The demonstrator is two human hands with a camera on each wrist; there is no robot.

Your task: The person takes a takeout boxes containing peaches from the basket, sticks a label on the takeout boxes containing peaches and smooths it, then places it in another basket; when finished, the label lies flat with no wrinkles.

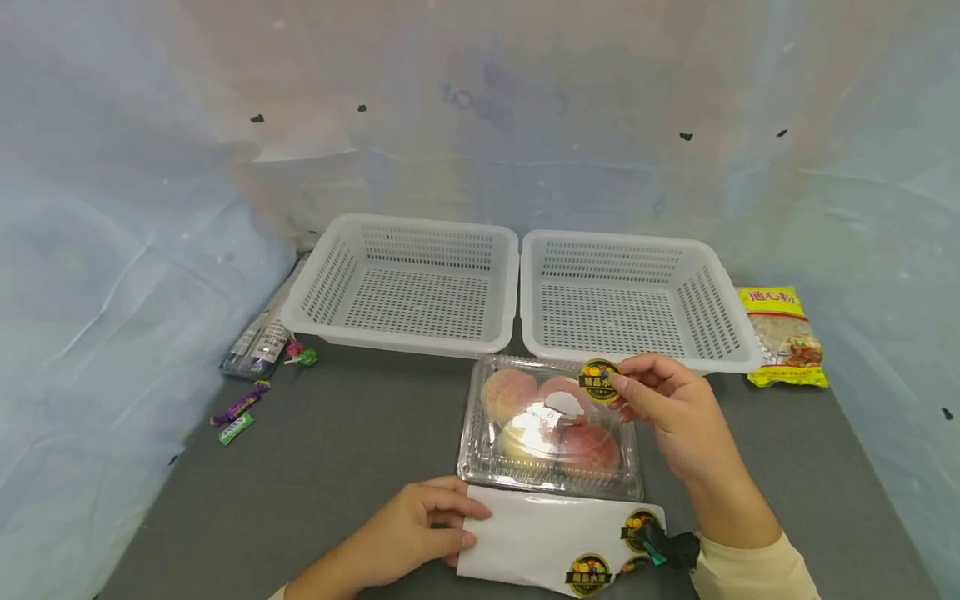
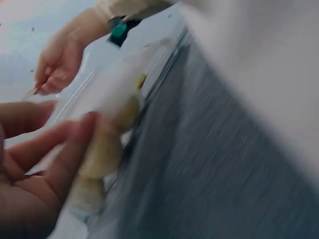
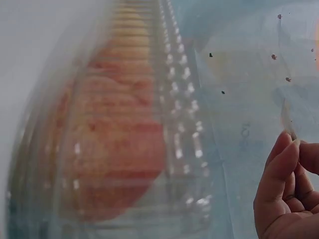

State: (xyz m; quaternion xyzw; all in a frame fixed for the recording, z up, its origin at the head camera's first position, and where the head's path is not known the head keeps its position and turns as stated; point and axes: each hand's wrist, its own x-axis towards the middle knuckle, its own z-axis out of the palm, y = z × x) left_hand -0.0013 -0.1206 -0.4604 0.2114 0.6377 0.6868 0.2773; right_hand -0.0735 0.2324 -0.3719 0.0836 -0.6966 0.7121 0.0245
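My right hand (image 1: pixel 678 417) pinches a round black-and-gold fruit sticker (image 1: pixel 600 381) between thumb and fingertips, over the back right corner of a clear plastic box (image 1: pixel 476 450). In the right wrist view the sticker (image 3: pixel 286 117) shows edge-on at the fingertips. Several peaches (image 1: pixel 510 396) sit inside the lidded box, and a pale oval label shows on it. My left hand (image 1: pixel 412 529) holds the left end of a white sticker sheet (image 1: pixel 536 533) in front of the box, thumb and fingers at its edge. Two round stickers (image 1: pixel 588 575) remain at the sheet's right end.
Two white perforated baskets (image 1: pixel 397 343) (image 1: pixel 637 357) stand side by side behind the box. A yellow food packet (image 1: pixel 787 337) lies at the right. Wrapped candies (image 1: pixel 240 404), lollipops (image 1: pixel 303 357) and a dark plastic packet (image 1: pixel 262 342) are at the left.
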